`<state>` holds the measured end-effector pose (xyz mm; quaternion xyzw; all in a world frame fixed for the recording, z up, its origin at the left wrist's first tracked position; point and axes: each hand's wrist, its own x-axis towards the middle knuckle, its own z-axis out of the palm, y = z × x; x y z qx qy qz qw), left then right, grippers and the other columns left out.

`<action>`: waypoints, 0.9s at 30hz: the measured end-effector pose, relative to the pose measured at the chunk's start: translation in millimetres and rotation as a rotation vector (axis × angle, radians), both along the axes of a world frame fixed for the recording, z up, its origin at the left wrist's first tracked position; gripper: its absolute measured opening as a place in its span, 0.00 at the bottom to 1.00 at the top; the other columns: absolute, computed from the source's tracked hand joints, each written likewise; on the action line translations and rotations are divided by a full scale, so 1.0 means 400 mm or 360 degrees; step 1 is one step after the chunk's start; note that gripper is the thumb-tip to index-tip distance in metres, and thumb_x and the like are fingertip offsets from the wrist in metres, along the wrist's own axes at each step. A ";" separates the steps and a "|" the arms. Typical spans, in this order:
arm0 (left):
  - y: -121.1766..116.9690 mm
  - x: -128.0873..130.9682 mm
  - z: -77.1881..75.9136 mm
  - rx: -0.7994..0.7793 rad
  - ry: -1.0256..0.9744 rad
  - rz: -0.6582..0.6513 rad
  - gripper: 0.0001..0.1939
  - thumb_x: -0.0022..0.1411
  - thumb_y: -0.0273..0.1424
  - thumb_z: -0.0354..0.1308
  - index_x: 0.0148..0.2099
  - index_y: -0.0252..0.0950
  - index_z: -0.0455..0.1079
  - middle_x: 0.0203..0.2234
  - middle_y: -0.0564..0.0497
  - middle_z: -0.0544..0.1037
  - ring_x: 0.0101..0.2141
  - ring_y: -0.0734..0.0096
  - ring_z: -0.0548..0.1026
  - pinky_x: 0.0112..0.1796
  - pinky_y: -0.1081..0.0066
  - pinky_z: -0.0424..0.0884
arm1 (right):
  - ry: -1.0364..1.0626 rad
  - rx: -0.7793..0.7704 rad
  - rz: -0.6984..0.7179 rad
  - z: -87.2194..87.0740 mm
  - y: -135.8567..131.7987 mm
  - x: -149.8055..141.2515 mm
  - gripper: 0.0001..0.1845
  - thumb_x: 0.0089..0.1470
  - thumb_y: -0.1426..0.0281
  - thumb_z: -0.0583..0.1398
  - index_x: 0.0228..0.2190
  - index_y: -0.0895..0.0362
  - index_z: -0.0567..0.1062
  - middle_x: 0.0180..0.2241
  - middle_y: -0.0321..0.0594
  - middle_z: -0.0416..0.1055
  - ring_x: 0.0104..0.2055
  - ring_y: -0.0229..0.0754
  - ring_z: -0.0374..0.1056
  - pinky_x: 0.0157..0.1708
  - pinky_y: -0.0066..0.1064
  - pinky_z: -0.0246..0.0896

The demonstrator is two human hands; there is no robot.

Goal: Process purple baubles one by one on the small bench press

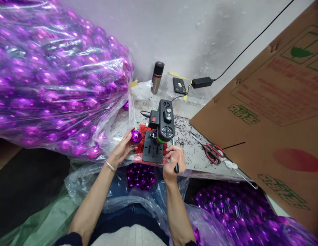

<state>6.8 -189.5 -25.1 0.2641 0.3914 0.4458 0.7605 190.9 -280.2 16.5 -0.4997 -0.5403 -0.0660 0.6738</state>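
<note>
A shiny purple faceted ball is held at the fingertips of my left hand, just left of a small black machine. The machine has round vents and buttons and stands on a slotted black base plate. My right hand is wrapped round a slim tool with a black end, close to the machine's right side. The tool's far end shows only partly beside the machine, so its kind is unclear. Under the base lies a red mat.
A large clear bag of purple balls fills the left. Purple balls lie in plastic on my lap, with another bag at lower right. Red-handled scissors, a flask, a phone-like black slab and a carton surround the machine.
</note>
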 end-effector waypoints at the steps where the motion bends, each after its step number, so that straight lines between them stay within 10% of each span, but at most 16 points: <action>1: -0.006 0.010 -0.002 -0.0038 0.0010 0.0010 0.26 0.68 0.36 0.68 0.65 0.41 0.70 0.43 0.48 0.84 0.34 0.70 0.83 0.33 0.72 0.81 | -0.0003 0.0000 0.0005 0.000 0.000 0.001 0.20 0.70 0.73 0.50 0.25 0.53 0.67 0.25 0.33 0.68 0.31 0.38 0.70 0.32 0.33 0.63; 10: -0.053 0.084 -0.031 -0.0024 0.0143 0.0101 0.38 0.47 0.45 0.81 0.56 0.37 0.75 0.38 0.51 0.83 0.32 0.72 0.80 0.30 0.76 0.75 | -0.0028 0.0006 -0.0008 0.011 0.000 0.001 0.20 0.71 0.73 0.50 0.25 0.53 0.67 0.24 0.32 0.67 0.30 0.38 0.71 0.31 0.32 0.62; 17: -0.065 0.122 -0.084 0.0210 0.0601 0.0033 0.45 0.55 0.64 0.67 0.62 0.37 0.71 0.33 0.52 0.79 0.24 0.73 0.72 0.22 0.73 0.62 | -0.0061 -0.0016 -0.0024 0.024 -0.001 0.001 0.21 0.71 0.72 0.50 0.24 0.52 0.66 0.22 0.32 0.65 0.29 0.38 0.71 0.31 0.32 0.62; 23: -0.063 0.132 -0.091 0.0606 0.0831 -0.0047 0.38 0.56 0.56 0.69 0.59 0.37 0.71 0.47 0.45 0.82 0.42 0.61 0.81 0.42 0.66 0.76 | -0.0059 -0.0024 0.0000 0.020 -0.004 0.001 0.21 0.71 0.72 0.50 0.24 0.52 0.66 0.23 0.32 0.66 0.30 0.37 0.71 0.32 0.31 0.63; 27: -0.070 0.139 -0.092 0.0754 0.1044 -0.0116 0.36 0.55 0.51 0.72 0.58 0.37 0.70 0.40 0.48 0.83 0.37 0.62 0.79 0.42 0.64 0.75 | -0.0071 -0.0038 0.0013 0.018 -0.007 0.005 0.20 0.71 0.73 0.50 0.25 0.52 0.66 0.24 0.32 0.66 0.30 0.37 0.71 0.32 0.32 0.63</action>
